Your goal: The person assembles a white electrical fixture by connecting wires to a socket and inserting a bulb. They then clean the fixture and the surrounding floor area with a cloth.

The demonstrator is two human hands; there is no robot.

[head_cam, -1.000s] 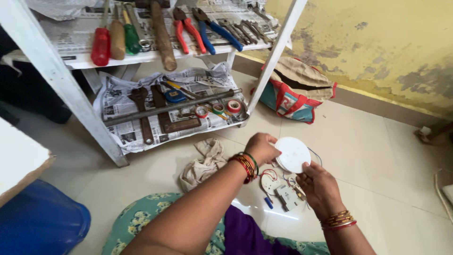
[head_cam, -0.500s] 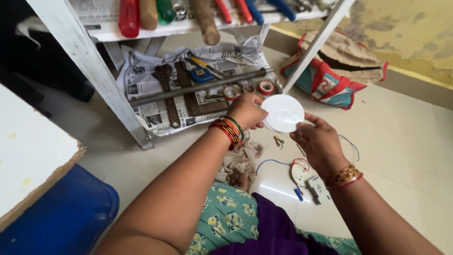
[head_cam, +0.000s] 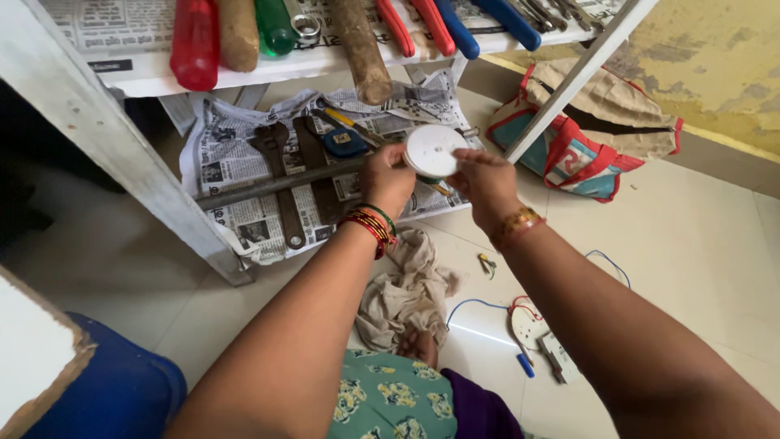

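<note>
Both hands hold a round white plastic disc [head_cam: 435,149] raised in front of the lower shelf. My left hand [head_cam: 387,179], with red and gold bangles at the wrist, grips its left edge. My right hand [head_cam: 484,183], also with a bangle, pinches its right edge. Below on the floor lie a beige rag [head_cam: 405,289], a small white round part with red and blue wires [head_cam: 526,321], a white switch piece [head_cam: 559,358] and a small screwdriver-like tool [head_cam: 526,365].
A white metal rack [head_cam: 106,146] stands ahead; its newspaper-lined lower shelf holds wrenches [head_cam: 280,175], a tape measure [head_cam: 345,143] and a pipe [head_cam: 276,183]. Upper shelf carries tool handles and pliers. A red-trimmed bag [head_cam: 581,142] lies right, a blue bin [head_cam: 106,390] at the lower left.
My hands have lifted the white disc up and away from me toward the lower shelf; the view has tipped down, showing the rag and wired parts on the floor nearer me.
</note>
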